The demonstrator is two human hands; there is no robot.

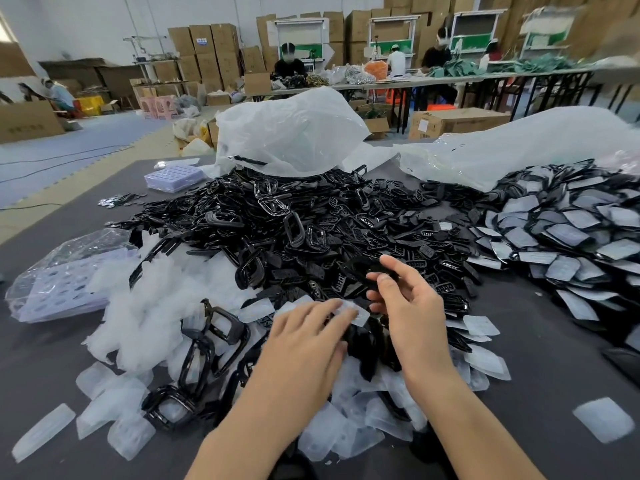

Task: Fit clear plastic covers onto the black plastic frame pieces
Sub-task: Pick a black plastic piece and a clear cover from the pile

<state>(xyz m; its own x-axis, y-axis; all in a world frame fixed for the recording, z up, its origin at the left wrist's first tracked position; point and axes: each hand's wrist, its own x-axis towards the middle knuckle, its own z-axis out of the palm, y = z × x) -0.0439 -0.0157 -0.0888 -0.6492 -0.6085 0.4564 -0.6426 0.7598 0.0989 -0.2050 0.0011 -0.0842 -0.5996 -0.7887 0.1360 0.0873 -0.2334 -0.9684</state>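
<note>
One frame (pixel 360 269) in right hand (pixel 412 306), one cover (pixel 359 315) under left hand (pixel 304 341)

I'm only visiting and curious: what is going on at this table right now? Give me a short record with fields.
Left hand: straight fingers rest on a clear cover
Right hand: holds a black frame piece just above the pile
Centre: heap of black frames
Near left: loose clear covers
Right: covered frames, seemingly finished
Behind: white plastic bags
Surface: dark table
</note>
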